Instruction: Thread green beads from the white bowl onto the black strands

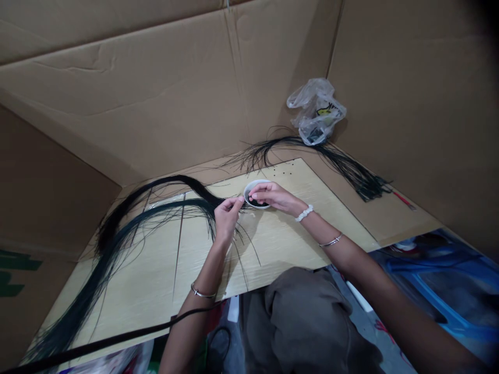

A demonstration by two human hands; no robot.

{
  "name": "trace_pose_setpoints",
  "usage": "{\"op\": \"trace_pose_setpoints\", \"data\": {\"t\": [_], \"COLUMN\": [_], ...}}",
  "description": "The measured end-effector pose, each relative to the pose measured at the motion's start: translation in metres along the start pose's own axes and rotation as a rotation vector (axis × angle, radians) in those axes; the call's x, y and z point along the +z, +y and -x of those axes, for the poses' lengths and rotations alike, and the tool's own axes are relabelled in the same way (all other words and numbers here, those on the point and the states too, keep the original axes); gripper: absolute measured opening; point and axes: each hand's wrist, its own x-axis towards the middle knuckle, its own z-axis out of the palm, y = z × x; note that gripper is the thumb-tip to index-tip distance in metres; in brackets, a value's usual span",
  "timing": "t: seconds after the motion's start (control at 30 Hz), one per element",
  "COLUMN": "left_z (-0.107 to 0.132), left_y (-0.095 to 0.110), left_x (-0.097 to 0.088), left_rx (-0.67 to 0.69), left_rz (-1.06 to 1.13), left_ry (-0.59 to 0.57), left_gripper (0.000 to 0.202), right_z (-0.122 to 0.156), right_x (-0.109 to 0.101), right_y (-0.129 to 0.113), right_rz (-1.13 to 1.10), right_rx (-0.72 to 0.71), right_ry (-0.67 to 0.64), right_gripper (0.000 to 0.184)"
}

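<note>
My left hand (227,217) is closed in a pinch at the ends of long dark strands. Thin strand ends show by its fingertips, beside the bowl. Behind it, a black bundle of strands (171,180) and a dark green bundle (156,208) arch away to the left across the board. My right hand (275,196) is pinched over a small white bowl (252,184); what its fingertips hold is too small to make out. Tiny black pieces (259,203) lie in the bowl. Both pairs of fingertips are close together.
A pale board (284,244) lies on cardboard, with several black specks (284,173) near its far edge. Cardboard walls (156,104) enclose the back and sides. At the back right are a clear plastic bag (317,111), more dark strands (346,166) and a red-handled tool (403,199).
</note>
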Motion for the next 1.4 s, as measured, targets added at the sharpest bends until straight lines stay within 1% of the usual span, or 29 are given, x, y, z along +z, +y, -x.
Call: {"op": "trace_pose_setpoints", "data": {"t": [0.3, 0.5, 0.77, 1.07, 1.4], "left_z": [0.0012, 0.0008, 0.0, -0.0004, -0.0002], "left_y": [0.0021, 0.0012, 0.0, -0.0007, -0.0006], "left_x": [0.0, 0.0, -0.0008, -0.0011, -0.0003], "left_rx": [0.012, 0.018, 0.015, 0.03, 0.038], "left_rz": [-0.013, 0.001, 0.006, 0.002, 0.002], "left_ry": [-0.002, -0.015, -0.024, -0.027, -0.009], "left_gripper": [0.038, 0.035, 0.037, 0.034, 0.034], "right_z": [-0.0013, -0.0009, -0.0008, -0.0004, -0.0013], "right_x": [-0.0004, 0.0, 0.0011, 0.0021, 0.0009], "right_y": [0.0013, 0.0008, -0.0002, -0.0011, 0.001], "right_rz": [0.007, -0.004, 0.009, 0.017, 0.021], "right_rx": [0.005, -0.003, 0.001, 0.001, -0.001], "right_ry": [0.014, 0.017, 0.029, 0.042, 0.046], "right_gripper": [0.029, 0.027, 0.027, 0.027, 0.029]}}
